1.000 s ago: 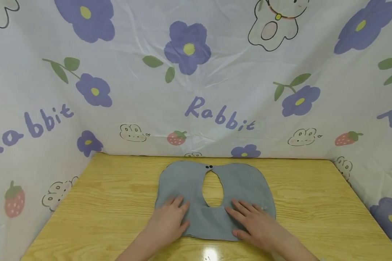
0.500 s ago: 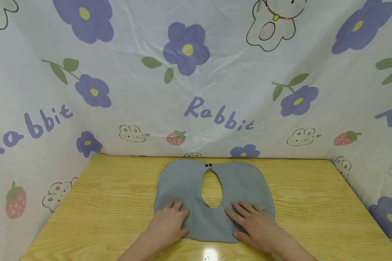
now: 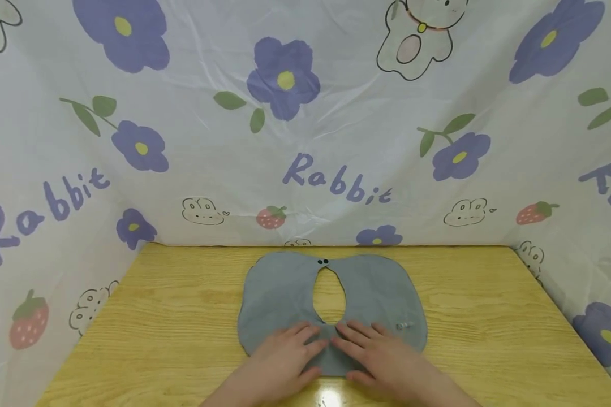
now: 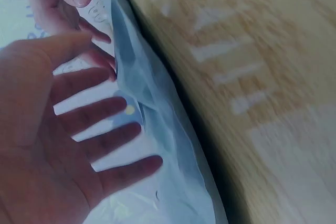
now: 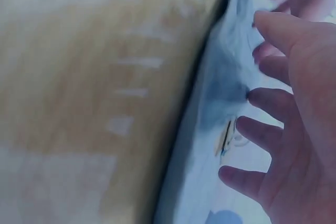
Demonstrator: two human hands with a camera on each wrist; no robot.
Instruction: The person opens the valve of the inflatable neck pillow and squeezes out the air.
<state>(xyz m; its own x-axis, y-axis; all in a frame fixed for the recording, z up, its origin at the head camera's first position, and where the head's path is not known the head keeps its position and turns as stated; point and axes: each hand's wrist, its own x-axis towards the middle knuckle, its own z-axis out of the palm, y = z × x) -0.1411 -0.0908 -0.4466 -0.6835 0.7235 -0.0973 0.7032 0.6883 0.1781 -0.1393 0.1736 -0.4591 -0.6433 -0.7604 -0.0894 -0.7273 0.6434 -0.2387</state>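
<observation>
A grey-blue cloth bib (image 3: 371,288) lies spread flat on the wooden table, its oval neck hole in the middle. Two small black snaps (image 3: 323,262) sit at the far end of that hole. My left hand (image 3: 287,356) is over the near left part of the bib, fingers spread and nearly straight. Mirroring it, my right hand (image 3: 382,353) is over the near right part. Their fingertips come close together just below the neck hole. In both wrist views the fingers are extended, palms toward the cloth, and neither hand grips anything.
The wooden table (image 3: 183,316) extends on both sides of the bib. A white curtain (image 3: 346,130) printed with purple flowers, rabbits and strawberries stands along the back and both sides. A small clear piece (image 3: 403,326) shows on the bib's right side.
Both hands have moved inward across the bib, from its left and right sides toward the middle. The bib stays flat in nearly the same place. The head view has shifted slightly.
</observation>
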